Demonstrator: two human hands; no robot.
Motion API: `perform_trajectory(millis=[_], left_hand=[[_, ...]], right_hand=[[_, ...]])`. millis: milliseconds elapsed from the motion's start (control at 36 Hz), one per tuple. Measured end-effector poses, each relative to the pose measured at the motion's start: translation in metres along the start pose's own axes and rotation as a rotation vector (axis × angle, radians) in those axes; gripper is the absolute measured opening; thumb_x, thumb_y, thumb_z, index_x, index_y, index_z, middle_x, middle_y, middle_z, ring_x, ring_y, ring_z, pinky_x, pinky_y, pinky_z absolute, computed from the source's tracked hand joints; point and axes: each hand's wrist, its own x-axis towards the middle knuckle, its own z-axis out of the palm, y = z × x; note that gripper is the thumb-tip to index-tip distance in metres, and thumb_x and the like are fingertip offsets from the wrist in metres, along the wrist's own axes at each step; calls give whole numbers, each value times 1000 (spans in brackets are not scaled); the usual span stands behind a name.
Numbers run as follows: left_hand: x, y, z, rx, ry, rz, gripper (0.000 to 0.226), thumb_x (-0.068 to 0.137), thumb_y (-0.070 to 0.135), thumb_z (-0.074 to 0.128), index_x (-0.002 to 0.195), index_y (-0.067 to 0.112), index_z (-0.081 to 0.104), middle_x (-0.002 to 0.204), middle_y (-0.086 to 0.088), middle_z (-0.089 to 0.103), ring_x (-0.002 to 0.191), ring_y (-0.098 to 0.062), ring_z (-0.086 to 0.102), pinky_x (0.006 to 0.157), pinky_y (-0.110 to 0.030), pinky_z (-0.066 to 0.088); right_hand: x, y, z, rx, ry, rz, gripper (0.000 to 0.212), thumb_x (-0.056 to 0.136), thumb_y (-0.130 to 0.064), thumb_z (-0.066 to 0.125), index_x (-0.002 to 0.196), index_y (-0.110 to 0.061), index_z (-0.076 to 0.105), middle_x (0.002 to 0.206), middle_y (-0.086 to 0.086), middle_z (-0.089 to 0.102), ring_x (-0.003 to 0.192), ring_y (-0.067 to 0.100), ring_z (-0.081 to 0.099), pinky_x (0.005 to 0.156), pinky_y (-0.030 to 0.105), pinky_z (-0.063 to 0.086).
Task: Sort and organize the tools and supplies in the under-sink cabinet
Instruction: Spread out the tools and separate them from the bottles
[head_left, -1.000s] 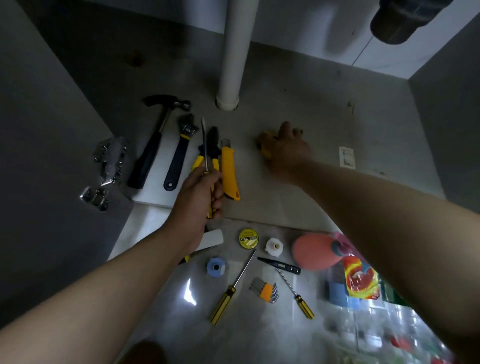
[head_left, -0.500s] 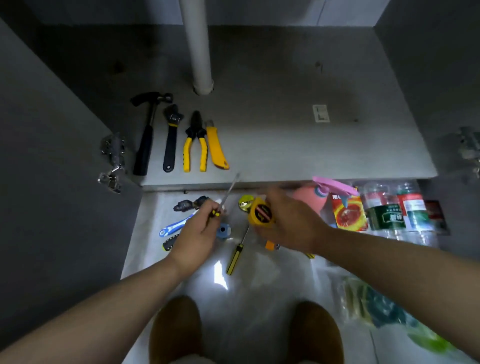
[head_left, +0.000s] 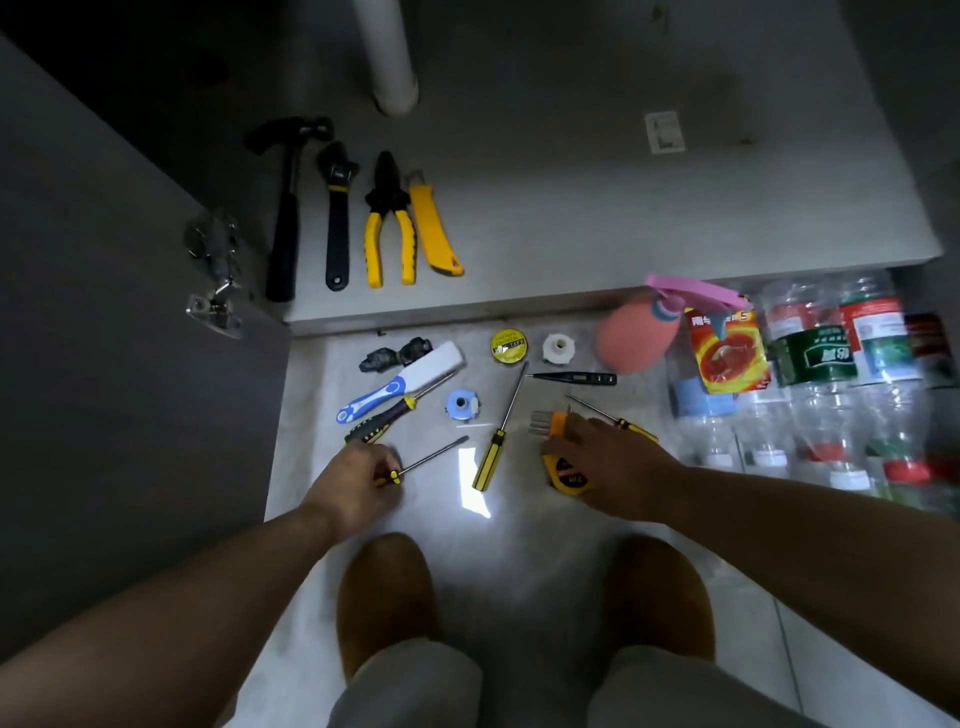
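Note:
On the cabinet floor (head_left: 597, 208) lie a hammer (head_left: 284, 218), a black wrench (head_left: 336, 218), yellow-handled pliers (head_left: 389, 228) and a yellow utility knife (head_left: 434, 228) in a row. My left hand (head_left: 358, 480) is low over the tiled floor, shut on a thin screwdriver (head_left: 431, 457) whose shaft points up and right. My right hand (head_left: 613, 462) rests on a yellow tape measure (head_left: 566, 475), fingers curled over it, beside an orange hex key set (head_left: 548, 421). A yellow-handled screwdriver (head_left: 496, 441) lies between my hands.
Also on the tiles: a blue-and-white brush (head_left: 405, 382), a black-handled screwdriver (head_left: 389, 415), a blue tape roll (head_left: 461, 404), a yellow tin (head_left: 509, 345), a white fitting (head_left: 558, 347), a tester pen (head_left: 576, 378). A pink spray bottle (head_left: 639, 332) and plastic bottles (head_left: 831, 364) crowd the right. A white pipe (head_left: 389, 57) rises behind.
Both hands moved down toward me and lowered to the floor. The screwdriver in my left hand now lies nearly flat, and the tape measure has come down onto the tiles under my right hand.

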Motion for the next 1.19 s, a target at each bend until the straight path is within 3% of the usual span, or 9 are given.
perform_trajectory(millis=[139,306,444,583,722,833,1000,1083,1194], left_hand=[[9,8,2,94,95,-97,13,81,11,69,90,20,67,105,-7,58,90,-24,62,81,-33,52],[14,24,-11,156,196,-98,7,87,28,64,92,25,61,102,2,64,94,-23,63,76,-33,52],[23,52,-55,37,540,83,1,93,30,59,93,31,59,94,11,61,83,-15,63,67,-30,48],[61,85,-124,-104,802,136,24,91,4,55,114,11,58,117,-9,52,105,-29,58,97,-42,48],[105,96,-171,-63,735,-131,58,86,-4,51,142,-1,39,141,-27,38,133,-41,38,115,-35,28],[129,87,-182,14,619,-371,64,95,7,59,149,-2,26,149,-28,36,138,-41,39,114,-41,33],[143,85,-184,204,719,-407,46,99,21,55,134,-5,41,135,-20,48,124,-32,51,102,-39,43],[145,87,-190,-13,693,-425,43,92,16,65,129,-2,50,137,-25,51,129,-39,49,103,-42,43],[129,96,-183,-239,811,-341,33,89,3,55,121,-4,56,133,-27,49,126,-44,48,109,-43,41]], right_hand=[[7,-4,-5,-28,33,2,78,80,-34,73,147,-32,32,147,5,29,119,27,52,78,40,56],[19,-22,-45,75,173,-113,44,94,-33,56,136,-22,47,130,1,41,103,22,57,73,37,52],[36,-40,-102,161,391,-191,19,94,-20,55,111,-15,60,115,5,54,81,26,63,61,34,47],[64,-49,-159,279,580,-170,10,93,-16,53,98,-15,62,101,4,53,74,24,59,64,37,49],[94,-47,-190,368,672,-65,8,95,-15,53,92,-12,60,95,5,51,73,30,55,67,42,48],[110,-45,-195,450,743,33,12,93,-12,52,90,-13,63,95,6,53,73,29,57,67,37,49],[121,-45,-183,619,811,68,14,89,-4,54,90,-11,66,92,5,58,76,22,57,69,35,48],[122,-48,-178,730,845,97,17,88,-1,55,89,-10,69,90,4,60,74,19,57,68,33,48],[118,-58,-178,947,822,171,19,88,-2,55,89,-14,70,76,-4,60,67,14,57,66,29,48]])
